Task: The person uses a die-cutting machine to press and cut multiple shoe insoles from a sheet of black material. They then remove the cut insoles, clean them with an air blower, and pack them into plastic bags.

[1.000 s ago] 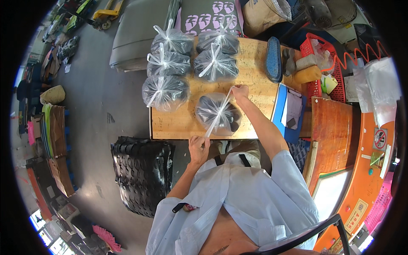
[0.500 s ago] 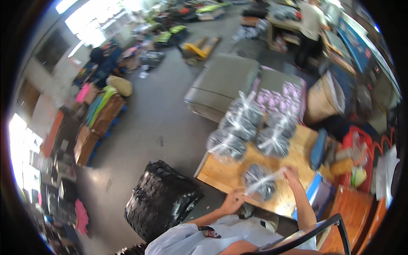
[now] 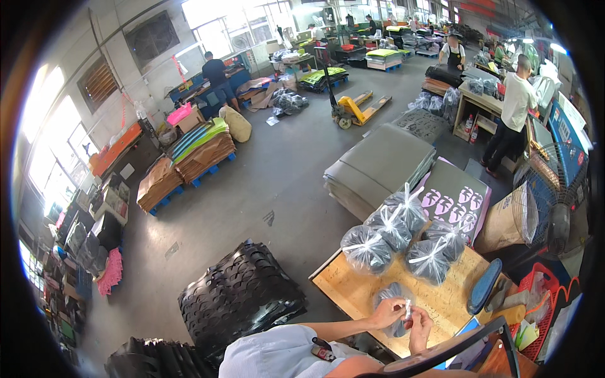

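A clear plastic bag with dark contents sits at the near edge of the wooden table. Over its top, my left hand is closed with fingertips on the bag's whitish gathered end. Close beside it, my right hand pinches the same whitish part from the right. The hands partly cover the bag. Farther up the table stand several tied bags of dark pieces, among them a left one and a right one, with white knotted tops.
A blue oblong brush-like object lies at the table's right, near a red basket. Beyond the table are stacked grey sheets and a fan. A black sheet pile stands left. A person works at the far right.
My hands have come together from opposite sides of the bag, where they held its whitish end stretched between them. The view has tilted up, showing more of the room.
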A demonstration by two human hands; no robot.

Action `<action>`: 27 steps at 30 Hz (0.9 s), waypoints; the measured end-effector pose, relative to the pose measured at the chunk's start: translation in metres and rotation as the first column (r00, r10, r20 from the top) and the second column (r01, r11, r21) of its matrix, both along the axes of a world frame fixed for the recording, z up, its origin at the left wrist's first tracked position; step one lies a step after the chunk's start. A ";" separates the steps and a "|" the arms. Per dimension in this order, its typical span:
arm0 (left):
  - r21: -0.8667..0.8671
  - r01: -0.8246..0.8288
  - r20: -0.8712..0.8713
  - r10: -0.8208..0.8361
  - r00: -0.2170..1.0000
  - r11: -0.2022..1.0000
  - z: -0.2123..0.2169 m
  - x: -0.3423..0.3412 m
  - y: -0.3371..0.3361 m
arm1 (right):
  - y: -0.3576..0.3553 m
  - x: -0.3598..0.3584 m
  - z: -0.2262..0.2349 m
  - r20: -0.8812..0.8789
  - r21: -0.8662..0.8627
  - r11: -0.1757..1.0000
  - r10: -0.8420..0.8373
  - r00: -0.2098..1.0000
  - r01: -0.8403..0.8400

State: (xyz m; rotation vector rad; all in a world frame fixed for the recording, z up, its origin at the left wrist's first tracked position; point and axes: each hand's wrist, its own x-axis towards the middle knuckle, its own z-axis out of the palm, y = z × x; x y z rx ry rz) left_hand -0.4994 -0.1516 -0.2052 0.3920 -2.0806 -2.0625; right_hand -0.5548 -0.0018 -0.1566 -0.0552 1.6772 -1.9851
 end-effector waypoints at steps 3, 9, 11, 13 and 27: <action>0.103 -0.060 -0.083 0.069 0.994 0.993 -0.004 -0.001 0.009 | 0.001 0.005 -0.009 0.051 0.064 0.989 0.130 0.990 -0.133; -0.063 -0.163 -0.077 0.158 0.985 0.985 -0.029 0.007 0.001 | -0.008 -0.024 -0.062 -0.382 0.304 0.951 0.065 0.922 0.058; 0.384 0.011 -0.056 0.011 0.998 0.923 -0.043 0.020 -0.021 | -0.005 -0.058 -0.085 -0.275 0.374 0.912 -0.063 0.959 0.167; 0.337 0.073 0.072 -0.103 0.992 0.939 -0.056 0.040 -0.031 | -0.008 -0.097 -0.111 -0.158 0.401 0.888 -0.174 0.972 0.224; 0.143 -0.084 0.268 0.043 0.963 0.986 -0.052 0.075 -0.049 | -0.001 -0.139 -0.170 -0.272 0.583 0.757 -0.162 0.949 0.296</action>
